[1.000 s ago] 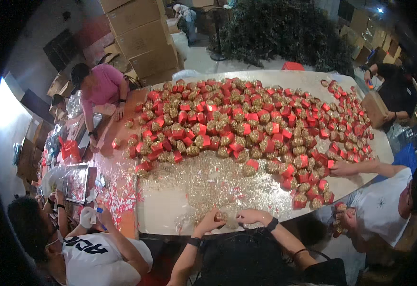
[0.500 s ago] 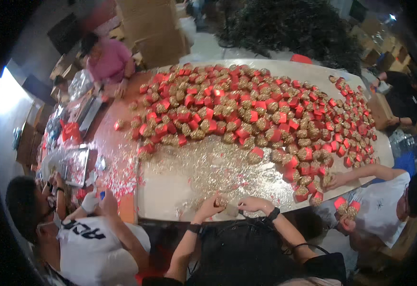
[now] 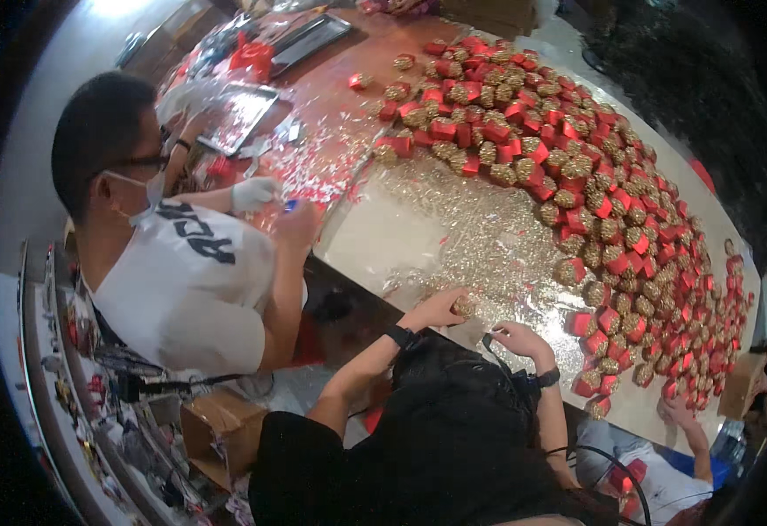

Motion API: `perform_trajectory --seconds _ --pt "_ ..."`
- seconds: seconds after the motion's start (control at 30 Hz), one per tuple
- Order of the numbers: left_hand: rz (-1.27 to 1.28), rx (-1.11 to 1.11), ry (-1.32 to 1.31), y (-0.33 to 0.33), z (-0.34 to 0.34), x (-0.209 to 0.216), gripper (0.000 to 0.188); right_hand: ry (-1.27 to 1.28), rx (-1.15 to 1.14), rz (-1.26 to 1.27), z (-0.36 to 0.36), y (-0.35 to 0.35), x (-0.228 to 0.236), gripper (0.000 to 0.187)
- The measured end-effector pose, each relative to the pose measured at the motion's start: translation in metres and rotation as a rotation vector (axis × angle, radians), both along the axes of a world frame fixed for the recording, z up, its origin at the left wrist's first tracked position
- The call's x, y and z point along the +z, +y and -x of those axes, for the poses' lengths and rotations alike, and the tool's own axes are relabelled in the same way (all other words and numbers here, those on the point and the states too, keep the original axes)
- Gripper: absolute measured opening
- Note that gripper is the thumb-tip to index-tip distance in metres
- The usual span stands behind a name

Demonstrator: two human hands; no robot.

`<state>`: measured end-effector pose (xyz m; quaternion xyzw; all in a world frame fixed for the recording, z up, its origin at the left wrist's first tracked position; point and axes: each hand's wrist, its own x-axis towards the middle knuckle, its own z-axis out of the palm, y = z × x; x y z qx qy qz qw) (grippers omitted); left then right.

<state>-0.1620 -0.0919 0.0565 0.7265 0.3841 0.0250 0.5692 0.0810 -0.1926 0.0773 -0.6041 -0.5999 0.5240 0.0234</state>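
Note:
At the table's near edge, my left hand (image 3: 438, 308) is closed round a small gold-glitter piece (image 3: 463, 306), partly covered by the fingers. Just to its right, my right hand (image 3: 518, 341) has its fingers pinched together at a thin dark strip (image 3: 489, 342); whether it grips the strip is too small to tell. Beneath and beyond both hands, loose gold glitter (image 3: 480, 232) covers the pale tabletop (image 3: 379, 241). A large heap of red pieces with gold-glitter tops (image 3: 567, 158) spreads across the far and right side.
On the left, a masked co-worker (image 3: 199, 272) in a white shirt works with a gloved hand (image 3: 256, 193) near a metal tray (image 3: 239, 118) and paper scraps. Another person (image 3: 664, 473) reaches in at the lower right. A cardboard box (image 3: 224, 430) stands behind on the left.
The view has swung left, bringing the masked co-worker closer. The pale flat piece seen between my hands earlier no longer shows. My left hand still holds a small piece.

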Motion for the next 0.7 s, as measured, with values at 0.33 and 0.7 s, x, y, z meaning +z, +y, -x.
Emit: perform_trajectory --seconds 0.33,0.7 --pt "-0.134 0.056 -0.120 -0.007 0.011 -0.008 0.052 0.023 0.035 -0.014 0.007 0.000 -0.002 0.036" --pt "-0.074 0.030 -0.049 -0.008 0.012 -0.009 0.054 0.034 0.016 -0.021 0.007 -0.005 -0.011 0.032"
